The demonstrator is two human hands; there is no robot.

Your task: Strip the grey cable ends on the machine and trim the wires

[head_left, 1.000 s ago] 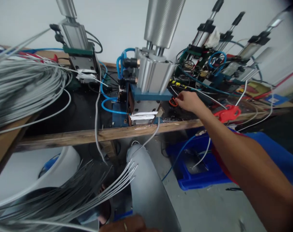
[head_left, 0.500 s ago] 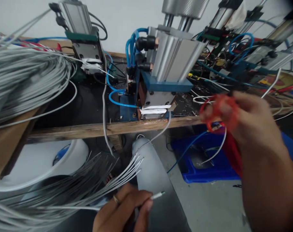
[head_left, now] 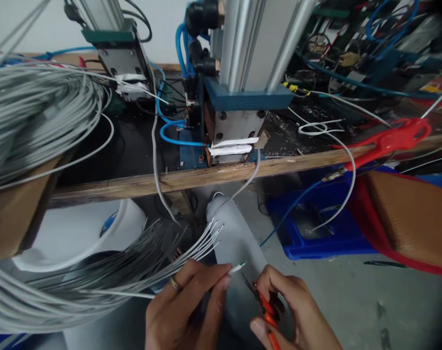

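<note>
My left hand [head_left: 191,301], a ring on one finger, pinches a white cable [head_left: 237,268] near its end. A small green tip sticks out of the cable's sheath. In my right hand [head_left: 291,311] is a pair of orange-handled scissors [head_left: 268,311]. The dark, narrow blades point up and left, close to the cable tip but apart from it. Across my lap lies a bundle of grey-white cables [head_left: 133,291], with several pale ends fanned out beyond my left hand.
A pneumatic press [head_left: 238,97] stands on the wood-edged bench [head_left: 140,192]. Coiled cable [head_left: 53,116] is piled at left above a white bucket [head_left: 78,233]. At right are a red air gun [head_left: 392,141], a blue bin [head_left: 297,248] and a brown-seated stool [head_left: 410,214].
My right hand has come down and left with the scissors, from the bench's right side to beside the cable tip. The left hand keeps its pinch. The camera view has shifted.
</note>
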